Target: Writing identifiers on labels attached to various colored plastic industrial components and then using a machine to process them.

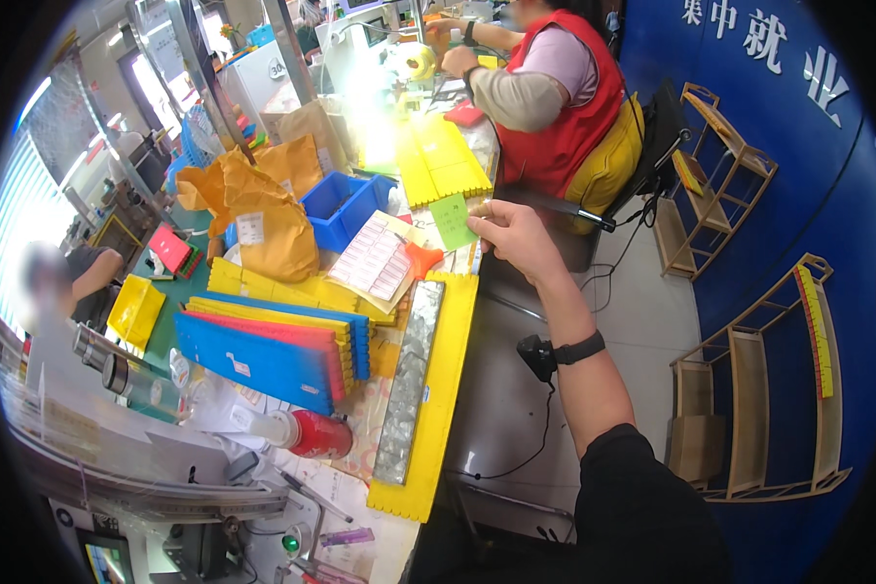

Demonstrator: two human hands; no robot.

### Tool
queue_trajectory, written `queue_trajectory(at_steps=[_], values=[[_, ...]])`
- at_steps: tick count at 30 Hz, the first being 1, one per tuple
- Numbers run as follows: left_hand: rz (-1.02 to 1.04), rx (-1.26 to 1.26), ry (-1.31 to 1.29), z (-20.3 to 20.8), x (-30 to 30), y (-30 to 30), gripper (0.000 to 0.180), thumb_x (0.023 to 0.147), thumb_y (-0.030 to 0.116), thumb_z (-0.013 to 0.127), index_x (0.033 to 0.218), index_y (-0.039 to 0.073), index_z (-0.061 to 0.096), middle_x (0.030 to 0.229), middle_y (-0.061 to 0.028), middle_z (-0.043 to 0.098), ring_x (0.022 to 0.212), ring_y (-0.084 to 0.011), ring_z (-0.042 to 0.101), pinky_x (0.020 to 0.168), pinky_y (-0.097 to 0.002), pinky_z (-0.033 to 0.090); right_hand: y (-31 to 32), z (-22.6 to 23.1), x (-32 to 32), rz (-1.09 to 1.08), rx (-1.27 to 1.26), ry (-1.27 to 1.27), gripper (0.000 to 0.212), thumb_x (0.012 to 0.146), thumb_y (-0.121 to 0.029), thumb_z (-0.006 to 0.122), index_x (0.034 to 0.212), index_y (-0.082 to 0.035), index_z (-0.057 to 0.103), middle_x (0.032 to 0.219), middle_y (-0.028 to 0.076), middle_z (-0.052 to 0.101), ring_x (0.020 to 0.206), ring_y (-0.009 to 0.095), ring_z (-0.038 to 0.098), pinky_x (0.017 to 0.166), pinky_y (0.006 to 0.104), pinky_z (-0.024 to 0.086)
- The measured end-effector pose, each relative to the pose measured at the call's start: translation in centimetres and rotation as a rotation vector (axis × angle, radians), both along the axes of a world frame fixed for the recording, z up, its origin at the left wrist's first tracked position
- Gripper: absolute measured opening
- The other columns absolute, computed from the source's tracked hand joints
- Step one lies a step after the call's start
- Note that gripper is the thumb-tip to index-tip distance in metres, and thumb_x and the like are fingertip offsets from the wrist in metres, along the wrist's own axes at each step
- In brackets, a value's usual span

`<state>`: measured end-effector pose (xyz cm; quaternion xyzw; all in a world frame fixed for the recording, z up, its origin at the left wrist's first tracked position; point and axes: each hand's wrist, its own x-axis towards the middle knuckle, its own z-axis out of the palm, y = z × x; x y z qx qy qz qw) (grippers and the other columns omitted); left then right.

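At the far left of your view a bright window (15,214) glares behind a seated person, with a small yellow tray (134,310) on the green-topped bench beside them. The bench (165,336) is crowded: a stack of toothed plastic boards, blue (253,365) on top of red and yellow ones, lies across its middle, and a red-bodied squeeze bottle (302,433) lies on its side just below them. Behind the stack sit crumpled brown paper bags (263,209) and a blue bin (346,206). A sheet of pink labels (372,261) rests beside an orange plastic piece (422,259).

Running toward you along the bench edge is a long yellow board (436,409) with a grey metal strip (411,375) lying on it. More yellow boards (443,161) lie farther up the bench, under a strong lamp glare.

Your right hand (511,234) reaches out over the bench's edge, fingers pinched narrowly on a small green paper slip (454,220), which sits above the labels, near the far end of the long yellow board. A black band (579,347) circles that wrist. Your left hand does not show.

Beyond, a co-worker in a red vest (555,107) sits working. To the right, a blue wall (798,175) carries wooden racks (759,409), above a pale floor (642,321).
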<state>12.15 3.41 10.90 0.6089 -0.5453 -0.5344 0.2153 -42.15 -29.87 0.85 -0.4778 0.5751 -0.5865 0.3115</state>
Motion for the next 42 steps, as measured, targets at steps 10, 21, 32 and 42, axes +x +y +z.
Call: queue_trajectory(at_steps=[10,21,32,42], values=[[0.022,-0.01,-0.011,0.4,-0.5,0.5,0.035,0.116,0.025,0.058,0.138,0.0,0.068,0.107,-0.0053,0.071,0.082,-0.0102,0.056,0.074,-0.0265,0.047,0.9,-0.7,0.3,0.006,0.012,-0.039,0.021,0.102,-0.015,0.075,0.109,0.005,0.076,0.082,0.002,0.074,0.067,0.005,0.062,0.061,0.0242,0.046],[0.011,-0.026,-0.069,1.1,-0.5,1.5,0.035,0.116,0.024,0.056,0.136,-0.002,0.068,0.108,-0.0062,0.07,0.089,-0.0125,0.057,0.081,-0.0287,0.048,3.6,-0.8,1.9,0.038,0.06,-0.018,0.021,0.101,-0.017,0.075,0.108,0.002,0.077,0.078,-0.001,0.07,0.067,0.004,0.061,0.059,0.024,0.043],[0.107,0.048,0.007,2.5,-0.9,3.0,0.026,0.115,0.011,0.057,0.134,-0.001,0.069,0.114,-0.0068,0.069,0.098,-0.0144,0.062,0.088,-0.0298,0.051,5.3,-1.0,3.6,0.098,0.105,-0.004,0.022,0.101,-0.019,0.075,0.111,0.0,0.078,0.079,-0.001,0.071,0.068,0.005,0.062,0.06,0.024,0.044],[0.136,0.0,0.048,2.6,-0.6,4.3,0.024,0.115,0.006,0.055,0.133,-0.002,0.069,0.114,-0.0075,0.067,0.098,-0.0149,0.061,0.09,-0.0291,0.05,5.4,-0.8,4.9,0.144,0.091,0.043,0.025,0.1,-0.018,0.076,0.111,0.004,0.079,0.078,0.001,0.071,0.068,0.007,0.062,0.063,0.0257,0.048]])
